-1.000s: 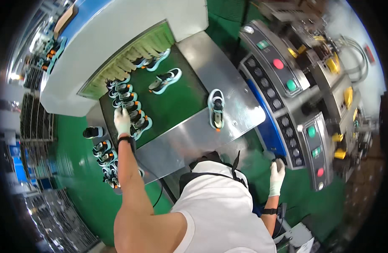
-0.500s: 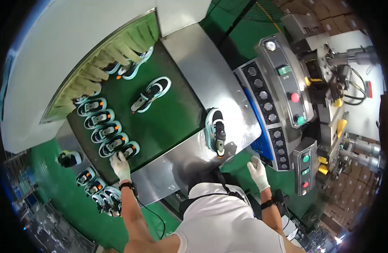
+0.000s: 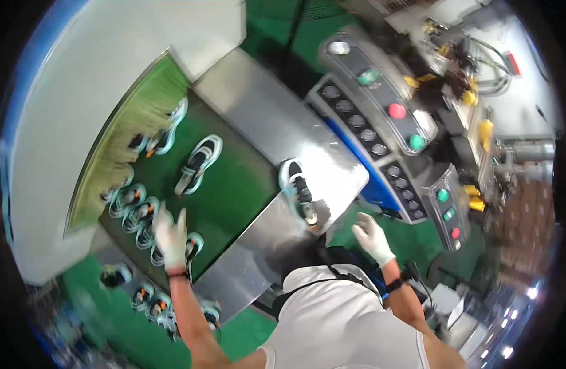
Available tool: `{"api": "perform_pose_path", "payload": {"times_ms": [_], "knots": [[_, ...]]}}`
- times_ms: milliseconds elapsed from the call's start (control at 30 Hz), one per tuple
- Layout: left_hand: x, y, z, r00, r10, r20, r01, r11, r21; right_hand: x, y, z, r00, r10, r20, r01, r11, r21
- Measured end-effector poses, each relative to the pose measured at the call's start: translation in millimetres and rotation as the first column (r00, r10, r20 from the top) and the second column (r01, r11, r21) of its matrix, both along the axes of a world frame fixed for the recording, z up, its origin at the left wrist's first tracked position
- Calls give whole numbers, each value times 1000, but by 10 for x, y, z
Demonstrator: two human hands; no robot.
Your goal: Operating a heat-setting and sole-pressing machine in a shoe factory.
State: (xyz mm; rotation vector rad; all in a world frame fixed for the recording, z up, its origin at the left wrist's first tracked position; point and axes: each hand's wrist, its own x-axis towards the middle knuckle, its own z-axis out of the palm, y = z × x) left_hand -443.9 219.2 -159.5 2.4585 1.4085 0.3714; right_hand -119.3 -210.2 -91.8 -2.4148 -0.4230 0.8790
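My left hand (image 3: 171, 237), in a white glove, is over a row of sneakers on the green belt (image 3: 224, 212). Its fingers are spread and it grips nothing. Partly behind it are a sneaker (image 3: 144, 213) and another sneaker (image 3: 194, 245), black with pale blue soles and orange tabs. White-gloved too, my right hand (image 3: 372, 238) hangs right of the metal ledge, its fingers loosely bent and apart, nothing in them. On the ledge, nearest that hand, lies a single sneaker (image 3: 299, 192). A further sneaker (image 3: 198, 165) lies alone mid-belt.
A green strip curtain (image 3: 120, 138) hangs at the machine's opening, with sneakers at its foot. On the right stand a control panel (image 3: 381, 92) with coloured buttons and a smaller button box (image 3: 446, 209). More sneakers (image 3: 157, 306) sit beyond the belt's left edge.
My left hand has come off the near sneaker of the row and moved farther along it, fingers now spread. My right hand has stayed nearly in place. The whole view has turned and blurred.
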Motion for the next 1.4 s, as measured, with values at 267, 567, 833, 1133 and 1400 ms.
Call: {"api": "perform_pose_path", "payload": {"times_ms": [267,567,833,1133,1400], "knots": [[1247,1079,-972,849,-297,-438,207,948,-241,-86,-358,-559,990,-99,-100,96,995,-36],[1903,-438,605,841,-94,533,382,802,-460,204,507,274,920,-119,-374,255,905,340],[3074,-1086,1508,354,-644,678,914,391,-107,852,631,491,360,370,-857,691,512,511],[6787,-1590,1871,298,-857,421,924,370,99,2195,-1052,565,571,118,-812,813,55,580],[8916,-1614,772,679,-726,108,709,687,161,2218,-1742,951,622,-162,-766,744,-183,642]]}}
